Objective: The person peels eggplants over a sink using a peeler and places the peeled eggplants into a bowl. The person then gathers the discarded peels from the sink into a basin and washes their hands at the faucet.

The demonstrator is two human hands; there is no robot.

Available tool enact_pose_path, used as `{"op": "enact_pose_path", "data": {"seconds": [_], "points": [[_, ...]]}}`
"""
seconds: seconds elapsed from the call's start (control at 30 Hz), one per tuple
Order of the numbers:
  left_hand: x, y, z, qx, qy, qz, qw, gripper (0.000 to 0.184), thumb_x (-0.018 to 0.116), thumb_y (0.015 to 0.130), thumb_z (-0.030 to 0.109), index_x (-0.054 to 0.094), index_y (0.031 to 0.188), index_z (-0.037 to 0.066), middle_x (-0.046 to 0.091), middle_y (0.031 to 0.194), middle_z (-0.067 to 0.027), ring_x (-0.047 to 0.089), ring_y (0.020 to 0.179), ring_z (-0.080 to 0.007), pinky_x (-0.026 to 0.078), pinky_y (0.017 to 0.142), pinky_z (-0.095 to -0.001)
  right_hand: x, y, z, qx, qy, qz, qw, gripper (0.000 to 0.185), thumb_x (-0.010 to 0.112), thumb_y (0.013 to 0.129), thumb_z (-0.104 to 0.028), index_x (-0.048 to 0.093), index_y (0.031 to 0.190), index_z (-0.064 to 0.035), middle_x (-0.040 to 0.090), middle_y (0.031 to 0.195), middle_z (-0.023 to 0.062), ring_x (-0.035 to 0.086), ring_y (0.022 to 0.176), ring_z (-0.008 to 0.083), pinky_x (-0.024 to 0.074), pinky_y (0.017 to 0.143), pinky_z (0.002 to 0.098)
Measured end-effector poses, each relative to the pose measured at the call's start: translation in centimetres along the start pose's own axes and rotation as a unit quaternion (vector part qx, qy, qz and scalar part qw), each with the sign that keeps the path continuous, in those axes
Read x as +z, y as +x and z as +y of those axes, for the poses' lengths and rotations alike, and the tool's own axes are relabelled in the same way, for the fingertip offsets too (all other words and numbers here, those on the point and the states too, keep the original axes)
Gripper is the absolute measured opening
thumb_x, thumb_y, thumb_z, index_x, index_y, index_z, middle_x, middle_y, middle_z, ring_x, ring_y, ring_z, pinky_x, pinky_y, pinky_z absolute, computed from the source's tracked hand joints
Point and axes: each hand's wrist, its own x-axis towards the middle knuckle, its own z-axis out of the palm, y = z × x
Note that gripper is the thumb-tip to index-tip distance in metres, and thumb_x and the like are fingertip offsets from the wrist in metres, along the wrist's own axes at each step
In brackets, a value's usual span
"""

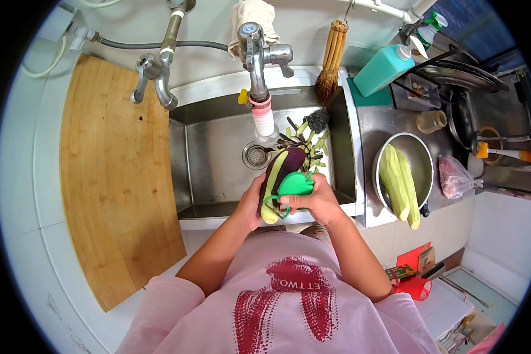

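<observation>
My left hand (252,199) is wrapped round the side of a dark purple eggplant (291,158), which is tilted over the front of the sink. Pale stripes on the eggplant show where its skin is off, and its near end is bare. In my right hand (322,199) is a green peeler (295,184), its head lying against the eggplant's near end. Behind them, purple and pale green peelings (318,147) lie scattered on the floor of the metal sink (215,131). Peeled eggplants (400,183) rest in a steel bowl (423,162) to the right.
A tap (257,65) with a pink-and-white nozzle hangs over the sink. A wooden board (115,177) stands left. On the right counter are a turquoise bottle (383,69), a small jar (432,121), a bag of meat (454,177) and pans (463,76). A brush (331,62) hangs behind.
</observation>
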Motion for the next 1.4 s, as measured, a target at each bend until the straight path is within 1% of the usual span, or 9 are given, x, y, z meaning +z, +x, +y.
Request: {"op": "enact_pose_path", "data": {"seconds": [0.27,0.37,0.67,0.73,0.97,1.07,1.13,1.23,1.4], "points": [[0.9,-1.5,0.0,-0.003,0.023,-0.051,0.998,0.045,0.039,0.093,0.044,0.055,0.108,0.005,0.063,0.091,-0.0112,0.061,0.074,-0.0240,0.050,0.059,-0.0359,0.5,0.0,-0.3,-0.002,-0.115,-0.031,0.993,0.016,0.073,0.067,0.002,0.065,0.082,0.0013,0.064,0.073,0.0068,0.059,0.059,0.0120,0.0477,0.047,0.0240],[1.6,-2.3,-0.2,0.016,0.045,-0.015,0.999,0.040,0.044,0.091,0.045,0.057,0.104,0.009,0.063,0.084,-0.0050,0.060,0.068,-0.0163,0.049,0.054,-0.0315,-0.4,0.5,0.1,-0.038,-0.114,0.031,0.992,0.013,0.070,0.069,0.003,0.065,0.081,0.0019,0.064,0.072,0.0049,0.058,0.058,0.0100,0.0485,0.048,0.0228],[0.7,-2.6,-1.2,0.004,0.098,0.046,0.994,0.038,0.050,0.089,0.044,0.059,0.095,0.008,0.060,0.074,-0.0054,0.058,0.059,-0.0155,0.047,0.046,-0.0299,-3.5,1.5,0.4,-0.073,-0.192,0.145,0.968,0.011,0.070,0.071,-0.002,0.065,0.081,0.0007,0.063,0.067,0.0029,0.055,0.051,0.0091,0.0452,0.047,0.0233],[0.6,-2.7,-1.2,0.006,0.099,0.053,0.994,0.038,0.051,0.088,0.045,0.060,0.095,0.008,0.060,0.074,-0.0055,0.057,0.058,-0.0154,0.047,0.046,-0.0300,-4.2,2.1,1.2,-0.103,-0.250,0.225,0.936,0.014,0.072,0.070,-0.006,0.065,0.080,0.0007,0.062,0.065,0.0033,0.055,0.050,0.0084,0.0446,0.047,0.0258],[-0.9,-2.5,-1.3,0.013,0.155,0.037,0.987,0.043,0.049,0.087,0.048,0.056,0.106,0.010,0.059,0.084,-0.0039,0.057,0.068,-0.0147,0.048,0.054,-0.0339,-4.6,2.0,1.0,-0.213,-0.449,0.372,0.784,0.015,0.070,0.068,-0.009,0.062,0.077,0.0000,0.060,0.075,0.0181,0.058,0.068,0.0363,0.0463,0.062,0.0388],[-0.7,-2.3,-0.7,0.000,0.124,0.049,0.991,0.043,0.046,0.087,0.046,0.057,0.103,0.008,0.059,0.080,-0.0062,0.057,0.066,-0.0180,0.048,0.053,-0.0347,-3.8,1.8,0.9,-0.294,-0.478,0.348,0.752,0.015,0.072,0.068,-0.010,0.061,0.076,-0.0019,0.057,0.066,0.0163,0.055,0.058,0.0323,0.0438,0.055,0.0364],[-0.8,-1.7,-0.2,-0.017,0.089,0.051,0.995,0.042,0.044,0.087,0.045,0.057,0.100,0.008,0.059,0.077,-0.0075,0.058,0.064,-0.0198,0.048,0.052,-0.0349,-3.5,1.7,1.0,-0.282,-0.476,0.331,0.764,0.015,0.072,0.069,-0.008,0.061,0.076,-0.0005,0.061,0.067,0.0125,0.057,0.057,0.0256,0.0445,0.053,0.0335],[-1.5,-0.7,0.1,-0.030,0.053,0.027,0.998,0.042,0.041,0.088,0.043,0.057,0.098,0.005,0.060,0.074,-0.0087,0.057,0.058,-0.0222,0.048,0.049,-0.0336,-2.6,1.1,0.6,-0.122,-0.120,0.232,0.957,0.013,0.071,0.070,-0.004,0.064,0.078,0.0015,0.063,0.068,0.0049,0.057,0.054,0.0101,0.0448,0.047,0.0247],[-1.0,-0.3,-0.4,0.002,0.035,-0.040,0.999,0.040,0.038,0.091,0.039,0.058,0.096,0.005,0.061,0.074,-0.0097,0.058,0.053,-0.0234,0.049,0.047,-0.0360,-0.3,-0.8,0.2,-0.045,-0.028,0.073,0.996,0.013,0.071,0.069,0.000,0.065,0.080,0.0004,0.064,0.070,0.0062,0.058,0.055,0.0125,0.0465,0.048,0.0237]]}}
